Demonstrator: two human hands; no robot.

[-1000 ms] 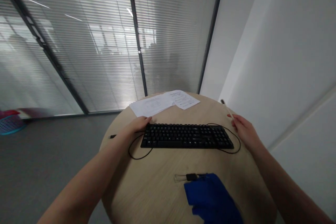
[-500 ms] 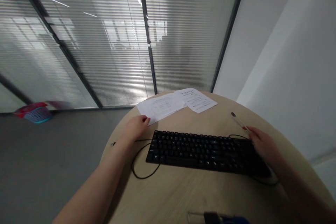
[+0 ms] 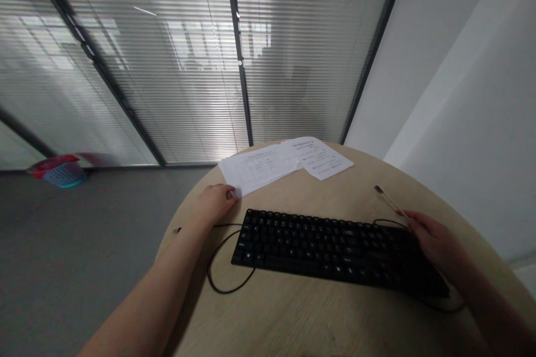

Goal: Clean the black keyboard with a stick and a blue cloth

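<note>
Printed paper sheets lie at the far edge of the round wooden table. My left hand pinches the near left corner of these sheets, its fingers closed on the edge. A second printed sheet overlaps them on the right. My right hand is closed on a thin pen, whose dark end points up and left. Below that hand is the right end of a black keyboard, which lies across the table with its cable looped at the left.
A cable plug lies by my left forearm at the table's left edge. On the floor at far left stands a red and blue basket. Glass panels with blinds and a white wall stand behind the table.
The view has shifted slightly. My right hand with the pen appears a little further right and lower. My left hand remains at the paper corner. The dark item at the bottom edge has left view.
</note>
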